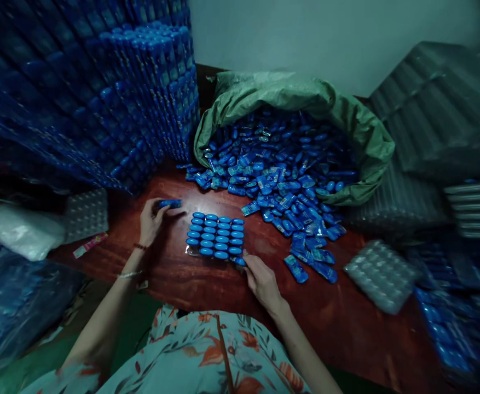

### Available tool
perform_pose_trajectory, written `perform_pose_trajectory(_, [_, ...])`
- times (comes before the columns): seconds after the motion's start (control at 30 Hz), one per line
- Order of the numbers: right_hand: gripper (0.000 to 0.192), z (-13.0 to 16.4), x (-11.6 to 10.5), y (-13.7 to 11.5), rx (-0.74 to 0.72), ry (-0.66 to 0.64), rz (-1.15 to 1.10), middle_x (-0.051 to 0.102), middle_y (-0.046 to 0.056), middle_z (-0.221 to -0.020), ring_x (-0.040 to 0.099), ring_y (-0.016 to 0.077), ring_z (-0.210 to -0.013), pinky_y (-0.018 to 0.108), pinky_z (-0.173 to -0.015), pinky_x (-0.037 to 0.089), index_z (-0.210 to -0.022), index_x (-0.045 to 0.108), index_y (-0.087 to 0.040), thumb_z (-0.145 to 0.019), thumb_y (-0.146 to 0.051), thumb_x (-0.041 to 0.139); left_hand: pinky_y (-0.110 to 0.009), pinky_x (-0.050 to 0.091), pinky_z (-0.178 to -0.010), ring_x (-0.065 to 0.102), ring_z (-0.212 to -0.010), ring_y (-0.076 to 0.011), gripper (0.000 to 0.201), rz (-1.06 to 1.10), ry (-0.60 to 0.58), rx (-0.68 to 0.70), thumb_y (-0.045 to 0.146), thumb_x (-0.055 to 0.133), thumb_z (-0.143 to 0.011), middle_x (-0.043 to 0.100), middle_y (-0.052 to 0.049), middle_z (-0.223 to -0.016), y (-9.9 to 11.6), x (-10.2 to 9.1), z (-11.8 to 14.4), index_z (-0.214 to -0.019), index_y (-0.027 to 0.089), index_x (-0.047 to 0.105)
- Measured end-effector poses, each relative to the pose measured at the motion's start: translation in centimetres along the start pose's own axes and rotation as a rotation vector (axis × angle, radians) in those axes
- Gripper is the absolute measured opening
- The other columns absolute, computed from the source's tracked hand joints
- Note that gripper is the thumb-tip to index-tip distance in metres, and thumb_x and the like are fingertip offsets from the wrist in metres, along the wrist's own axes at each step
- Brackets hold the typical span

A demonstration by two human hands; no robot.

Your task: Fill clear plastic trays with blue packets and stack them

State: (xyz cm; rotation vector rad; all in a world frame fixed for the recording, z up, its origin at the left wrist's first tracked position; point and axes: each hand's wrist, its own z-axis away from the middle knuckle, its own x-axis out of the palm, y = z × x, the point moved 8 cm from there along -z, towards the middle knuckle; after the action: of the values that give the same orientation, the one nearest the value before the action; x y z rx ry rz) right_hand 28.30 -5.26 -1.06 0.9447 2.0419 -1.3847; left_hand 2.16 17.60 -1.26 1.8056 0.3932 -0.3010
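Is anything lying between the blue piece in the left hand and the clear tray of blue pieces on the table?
Nothing visible. The left hand holds a blue piece just left of the tray, with only bare red table between them.

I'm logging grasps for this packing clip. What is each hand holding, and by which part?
The left hand pinches one blue piece by its near end. The right hand grips another blue piece at the tray's corner; which part cannot be told.
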Motion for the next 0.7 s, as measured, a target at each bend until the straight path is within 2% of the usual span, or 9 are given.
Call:
perform_pose_trajectory(0.1, [0.036, -0.6, 0.2, -0.7, -0.05, -0.182, 0.229, 0.063, 0.011, -0.103, 0.061, 0.0191, -0.093, 0.032, -0.082, 0.05, -0.113, 0.054, -0.017, -0.086, -0.004, 0.036, -0.028, 0.048, -0.077, 0.058, -0.084, -0.0151, 0.026, -0.014, 0.018, -0.021, 0.037, 0.058, -0.08, 0.058, -0.003, -0.091, 0.9, -4.0, 4.6, -0.095, 0.016, 0.058])
perform_pose_trajectory(0.2, [0.035, -2.0, 0.5, -1.8, -0.049, -0.41, 0.406, 0.063, 0.009, -0.099, 0.06, 0.0177, -0.086, 0.028, -0.075, 0.049, -0.107, 0.056, -0.018, -0.084, -0.001, 0.037, -0.028, 0.048, -0.079, 0.059, -0.086, -0.0152, 0.024, -0.107, -0.02, 0.038, 0.032, 0.061, -0.08, 0.059, -0.003, -0.093, 2.5, -5.8, 8.9, -0.099, 0.018, 0.058])
perform_pose_trajectory(0.3, [0.034, -3.6, 1.1, -3.4, -0.065, -0.618, 0.511, 0.062, 0.007, -0.095, 0.06, 0.0171, -0.082, 0.025, -0.068, 0.045, -0.103, 0.056, -0.02, -0.083, 0.001, 0.038, -0.027, 0.05, -0.076, 0.06, -0.085, -0.015, 0.024, -0.165, -0.115, 0.156, 0.027, 0.059, -0.082, 0.059, -0.003, -0.094, 4.5, -4.6, 11.6, -0.104, 0.018, 0.055])
perform_pose_trajectory(0.4, [0.031, -4.7, 1.6, -4.4, -0.069, -0.746, 0.565, 0.061, 0.007, -0.093, 0.061, 0.0182, -0.08, 0.025, -0.061, 0.042, -0.103, 0.056, -0.021, -0.085, -0.002, 0.038, -0.025, 0.05, -0.074, 0.059, -0.084, -0.0142, 0.016, -0.215, -0.279, 0.327, 0.019, 0.047, -0.088, 0.059, -0.004, -0.093, 6.8, -1.4, 12.7, -0.102, 0.019, 0.054])
perform_pose_trajectory(0.47, [0.031, -5.0, 1.7, -4.4, -0.064, -0.772, 0.576, 0.062, 0.006, -0.093, 0.062, 0.0177, -0.079, 0.024, -0.058, 0.041, -0.104, 0.056, -0.022, -0.087, -0.004, 0.037, -0.025, 0.05, -0.073, 0.058, -0.084, -0.0145, 0.019, -0.277, -0.355, 0.434, 0.015, 0.041, -0.09, 0.058, -0.006, -0.094, 7.8, 0.3, 12.9, -0.103, 0.019, 0.055])
perform_pose_trajectory(0.57, [0.028, -4.5, 1.8, -3.4, -0.053, -0.737, 0.599, 0.063, 0.006, -0.093, 0.063, 0.0169, -0.076, 0.023, -0.057, 0.041, -0.108, 0.055, -0.022, -0.089, -0.009, 0.039, -0.027, 0.049, -0.07, 0.054, -0.083, -0.0161, 0.023, -0.41, -0.372, 0.554, 0.013, 0.038, -0.091, 0.058, -0.007, -0.093, 8.4, 1.5, 12.8, -0.106, 0.018, 0.055])
perform_pose_trajectory(0.7, [0.027, -3.2, 2.0, -2.0, -0.058, -0.548, 0.581, 0.066, 0.009, -0.096, 0.065, 0.0184, -0.081, 0.025, -0.064, 0.047, -0.116, 0.055, -0.019, -0.093, -0.024, 0.042, -0.029, 0.047, -0.069, 0.051, -0.08, -0.0173, 0.031, -0.507, -0.454, 0.683, 0.009, 0.034, -0.091, 0.057, -0.009, -0.094, 8.8, 2.0, 12.8, -0.114, 0.017, 0.053])
